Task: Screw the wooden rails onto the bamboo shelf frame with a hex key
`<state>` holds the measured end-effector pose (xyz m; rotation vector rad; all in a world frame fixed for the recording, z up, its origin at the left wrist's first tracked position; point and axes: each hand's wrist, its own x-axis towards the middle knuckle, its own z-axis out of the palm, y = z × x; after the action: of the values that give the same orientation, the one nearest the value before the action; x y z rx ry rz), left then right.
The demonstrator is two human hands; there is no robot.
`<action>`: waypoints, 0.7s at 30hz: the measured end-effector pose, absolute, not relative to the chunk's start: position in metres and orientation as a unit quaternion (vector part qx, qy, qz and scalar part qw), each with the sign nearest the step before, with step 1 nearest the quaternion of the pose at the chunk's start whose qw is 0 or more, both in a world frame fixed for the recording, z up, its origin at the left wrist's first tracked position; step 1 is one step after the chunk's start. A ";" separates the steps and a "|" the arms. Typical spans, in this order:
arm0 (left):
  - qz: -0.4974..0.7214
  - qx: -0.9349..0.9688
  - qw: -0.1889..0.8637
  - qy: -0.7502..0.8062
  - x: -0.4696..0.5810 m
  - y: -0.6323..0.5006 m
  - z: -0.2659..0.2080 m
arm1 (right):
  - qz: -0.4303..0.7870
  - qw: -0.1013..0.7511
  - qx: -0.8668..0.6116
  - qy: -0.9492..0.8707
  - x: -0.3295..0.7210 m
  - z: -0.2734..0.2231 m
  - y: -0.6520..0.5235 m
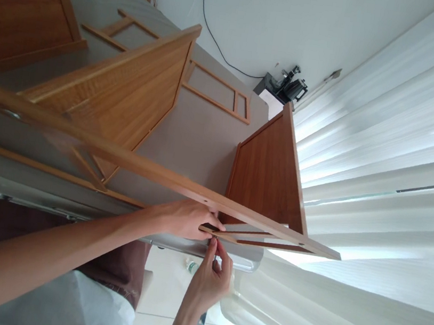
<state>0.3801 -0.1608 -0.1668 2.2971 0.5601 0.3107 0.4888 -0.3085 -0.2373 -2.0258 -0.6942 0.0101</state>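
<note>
A long light-wood frame (151, 172) runs from the left edge to the lower right, raised above the grey tabletop. My left hand (188, 219) is closed around a short wooden crosspiece (231, 236) at this frame's right end. Just below it, my right hand (211, 277) pinches a small, thin dark piece against the underside of the crosspiece; its kind is too small to make out. Beyond my hands a reddish-brown wooden panel (270, 172) stands upright against the frame. Another wooden panel (136, 103) stands on the table to the left.
On the grey tabletop (200, 138) lie two slim wooden frames (219, 92) farther back. A large wooden panel (24, 6) rises at the upper left. A black kettle (294, 90) is by the wall, with a cable (220, 50) to the socket. White curtains (372, 233) hang right.
</note>
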 end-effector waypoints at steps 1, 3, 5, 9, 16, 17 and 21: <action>0.115 0.895 0.369 0.222 0.381 -0.161 -0.167 | 0.012 0.481 -0.829 -0.284 0.489 -0.237 -0.310; 0.105 0.895 0.368 0.228 0.382 -0.161 -0.170 | 0.028 0.482 -0.827 -0.289 0.489 -0.237 -0.312; 0.106 0.895 0.369 0.227 0.383 -0.161 -0.174 | 0.042 0.478 -0.826 -0.295 0.488 -0.237 -0.314; 0.120 0.896 0.377 0.202 0.385 -0.159 -0.182 | 0.043 0.484 -0.825 -0.289 0.487 -0.234 -0.311; 0.125 0.901 0.371 0.188 0.387 -0.155 -0.189 | 0.043 0.480 -0.827 -0.290 0.496 -0.228 -0.305; 0.128 0.901 0.372 0.182 0.388 -0.155 -0.189 | 0.044 0.477 -0.827 -0.294 0.498 -0.228 -0.306; 0.134 0.900 0.381 0.165 0.389 -0.154 -0.188 | 0.050 0.474 -0.823 -0.309 0.501 -0.228 -0.308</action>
<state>0.3890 -0.1537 -0.1881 2.2968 0.4214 0.3417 0.5008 -0.3083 -0.2277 -2.0125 -0.7546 0.1223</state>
